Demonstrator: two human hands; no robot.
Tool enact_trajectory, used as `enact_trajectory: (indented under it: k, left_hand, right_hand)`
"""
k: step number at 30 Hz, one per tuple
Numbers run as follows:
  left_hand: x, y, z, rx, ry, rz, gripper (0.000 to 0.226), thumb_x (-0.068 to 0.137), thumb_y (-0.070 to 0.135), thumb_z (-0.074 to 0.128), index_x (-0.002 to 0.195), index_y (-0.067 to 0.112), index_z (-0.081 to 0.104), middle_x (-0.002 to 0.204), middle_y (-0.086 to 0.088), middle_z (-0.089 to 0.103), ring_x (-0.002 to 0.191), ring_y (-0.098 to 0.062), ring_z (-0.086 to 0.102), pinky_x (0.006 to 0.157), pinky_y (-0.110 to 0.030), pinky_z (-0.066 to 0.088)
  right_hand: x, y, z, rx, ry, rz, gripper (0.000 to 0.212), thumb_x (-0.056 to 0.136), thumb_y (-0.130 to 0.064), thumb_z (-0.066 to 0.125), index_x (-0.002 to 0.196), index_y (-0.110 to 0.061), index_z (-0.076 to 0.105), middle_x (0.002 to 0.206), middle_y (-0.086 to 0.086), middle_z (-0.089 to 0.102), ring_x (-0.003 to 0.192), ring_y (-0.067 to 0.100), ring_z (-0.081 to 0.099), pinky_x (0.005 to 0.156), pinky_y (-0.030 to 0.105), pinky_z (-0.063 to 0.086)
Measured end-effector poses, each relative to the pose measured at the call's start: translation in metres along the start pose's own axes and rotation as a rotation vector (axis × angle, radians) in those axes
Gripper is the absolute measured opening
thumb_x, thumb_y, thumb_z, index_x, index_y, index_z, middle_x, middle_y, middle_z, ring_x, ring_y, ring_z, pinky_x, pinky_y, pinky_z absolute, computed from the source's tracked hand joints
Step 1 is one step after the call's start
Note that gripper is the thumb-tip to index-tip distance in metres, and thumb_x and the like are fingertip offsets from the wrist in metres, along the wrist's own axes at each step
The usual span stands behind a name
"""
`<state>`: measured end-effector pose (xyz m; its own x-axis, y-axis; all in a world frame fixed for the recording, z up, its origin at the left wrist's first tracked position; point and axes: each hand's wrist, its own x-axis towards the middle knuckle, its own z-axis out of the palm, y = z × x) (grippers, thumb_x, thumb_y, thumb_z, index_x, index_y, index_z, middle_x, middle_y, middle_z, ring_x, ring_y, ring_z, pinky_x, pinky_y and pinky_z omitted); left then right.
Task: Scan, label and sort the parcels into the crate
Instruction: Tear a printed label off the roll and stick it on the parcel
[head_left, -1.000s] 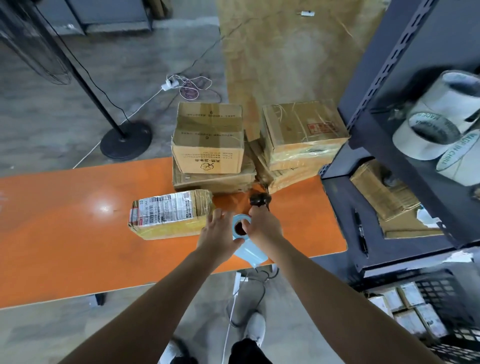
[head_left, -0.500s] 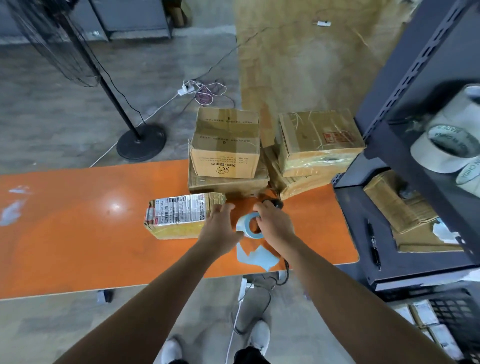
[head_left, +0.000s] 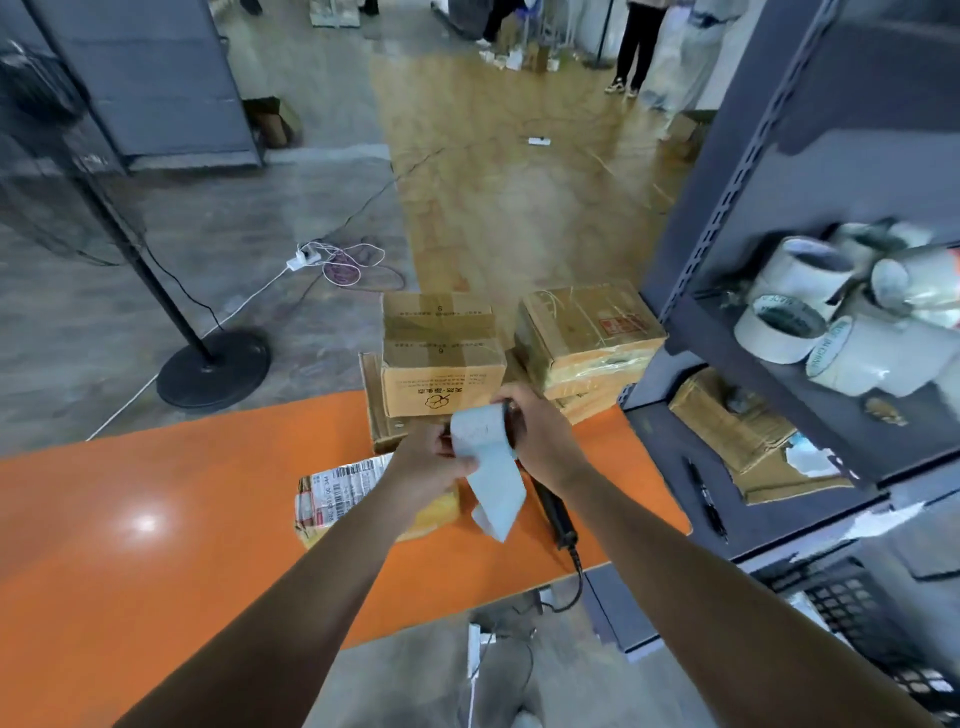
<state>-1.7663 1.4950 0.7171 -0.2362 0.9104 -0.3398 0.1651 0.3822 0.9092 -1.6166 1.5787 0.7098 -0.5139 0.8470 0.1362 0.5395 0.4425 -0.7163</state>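
Left hand: pinches the hanging strip just under the roll.
Right hand: fingers curled round the label roll, held up over the table.
Label strip: pale blue, dangling loose with its end curling above the table. No print on it that I can make out.
Risk, peel: pulled at an angle, the label would likely tear or fold and stick to itself. A bare backing strip could also be mistaken for a label.
Barcode scanner: black, lying on the orange table near the front edge, cable dropping over it.
Risk, scanner: a forearm or the trailing cable could drag it off.
Parcel: flat on the table under the left forearm, shipping label up. Barcodes show, digits too small to read.
Risk, parcel: the new label could cover those barcodes if it is set down carelessly.
Crate: black mesh, low on the right under the shelving, well apart from the parcel.
Stacked boxes: at the table's far edge. Top one shows "6" and a small flower mark, and its other text is illegible.
Right box: taped, with a red stamp that is unreadable.
Tape rolls: on the grey shelf. One rim seems to read "MADE IN CHINA".
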Motion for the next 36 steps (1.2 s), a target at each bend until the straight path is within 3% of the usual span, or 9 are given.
enact_trajectory:
  k: [4, 9, 11, 13, 18, 21, 26, 29, 36]
  left_hand:
    - [-0.001, 0.002, -0.014, -0.100, 0.058, 0.025, 0.034, 0.078, -0.001, 0.075, 0.104, 0.015, 0.059, 0.100, -0.001, 0.070, 0.092, -0.014, 0.067, 0.078, -0.031, 0.055]
    - [-0.005, 0.000, -0.026, -0.163, 0.089, 0.078, 0.029, 0.080, -0.001, 0.074, 0.097, 0.016, 0.059, 0.100, -0.003, 0.071, 0.092, -0.014, 0.068, 0.083, -0.034, 0.056]
    - [-0.008, 0.000, -0.029, -0.188, 0.108, 0.085, 0.029, 0.080, -0.002, 0.073, 0.102, 0.011, 0.059, 0.100, -0.002, 0.072, 0.091, -0.013, 0.068, 0.080, -0.030, 0.056]
    - [-0.011, 0.001, -0.031, -0.199, 0.122, 0.100, 0.031, 0.079, -0.003, 0.073, 0.106, 0.007, 0.060, 0.100, -0.003, 0.071, 0.091, -0.014, 0.068, 0.080, -0.030, 0.056]
    - [-0.016, 0.005, -0.037, -0.203, 0.092, 0.122, 0.034, 0.077, -0.001, 0.076, 0.106, 0.007, 0.062, 0.098, -0.002, 0.073, 0.089, -0.014, 0.070, 0.078, -0.029, 0.058]
    - [-0.019, 0.006, -0.043, -0.240, 0.053, 0.123, 0.028, 0.080, 0.006, 0.076, 0.105, 0.010, 0.064, 0.097, 0.000, 0.073, 0.085, -0.008, 0.071, 0.066, -0.016, 0.054]
    - [-0.024, 0.004, -0.051, -0.227, 0.114, 0.165, 0.020, 0.081, 0.004, 0.074, 0.096, 0.014, 0.066, 0.093, 0.001, 0.073, 0.079, -0.002, 0.068, 0.065, -0.014, 0.053]
    - [-0.029, 0.004, -0.051, -0.135, 0.125, 0.216, 0.022, 0.083, 0.006, 0.073, 0.100, 0.016, 0.065, 0.092, 0.005, 0.071, 0.078, 0.001, 0.065, 0.061, -0.007, 0.047]
    - [-0.029, -0.002, -0.049, 0.001, 0.152, 0.305, 0.019, 0.086, 0.009, 0.069, 0.100, 0.021, 0.061, 0.092, 0.010, 0.068, 0.082, -0.001, 0.062, 0.064, -0.009, 0.045]
  right_hand:
    - [0.001, -0.019, 0.000, 0.021, 0.052, 0.075, 0.021, 0.093, -0.006, 0.057, 0.112, -0.016, 0.060, 0.099, -0.011, 0.059, 0.091, 0.007, 0.056, 0.067, 0.009, 0.042]
    - [-0.003, -0.028, 0.004, 0.065, 0.147, 0.210, 0.025, 0.100, -0.009, 0.050, 0.120, -0.021, 0.058, 0.109, -0.006, 0.061, 0.094, 0.012, 0.061, 0.072, 0.010, 0.047]
    - [-0.006, -0.033, 0.004, 0.219, 0.117, 0.327, 0.019, 0.103, -0.020, 0.046, 0.118, -0.027, 0.056, 0.106, -0.002, 0.066, 0.089, 0.024, 0.067, 0.075, 0.030, 0.060]
    - [-0.010, -0.040, 0.003, 0.293, 0.037, 0.346, 0.021, 0.102, -0.033, 0.049, 0.121, -0.029, 0.055, 0.103, -0.003, 0.068, 0.092, 0.031, 0.068, 0.080, 0.049, 0.058]
    - [-0.019, -0.052, 0.005, 0.249, 0.031, 0.242, 0.033, 0.094, -0.030, 0.065, 0.125, -0.022, 0.055, 0.099, -0.013, 0.066, 0.085, -0.006, 0.063, 0.068, 0.009, 0.048]
    - [-0.020, -0.052, 0.004, 0.249, 0.054, 0.201, 0.039, 0.091, -0.028, 0.071, 0.126, -0.028, 0.054, 0.104, -0.008, 0.069, 0.089, -0.003, 0.064, 0.075, 0.013, 0.051]
    - [-0.022, -0.056, 0.003, 0.289, 0.024, 0.145, 0.040, 0.089, -0.022, 0.073, 0.120, -0.040, 0.053, 0.107, -0.003, 0.070, 0.092, 0.002, 0.066, 0.080, 0.018, 0.054]
    - [-0.023, -0.055, 0.005, 0.312, 0.048, 0.133, 0.031, 0.096, -0.025, 0.063, 0.114, -0.049, 0.055, 0.110, 0.001, 0.070, 0.099, 0.014, 0.068, 0.084, 0.037, 0.060]
    - [-0.018, -0.055, 0.005, 0.267, 0.074, 0.148, 0.022, 0.097, -0.018, 0.061, 0.118, -0.027, 0.060, 0.104, 0.006, 0.072, 0.093, 0.017, 0.070, 0.084, 0.043, 0.058]
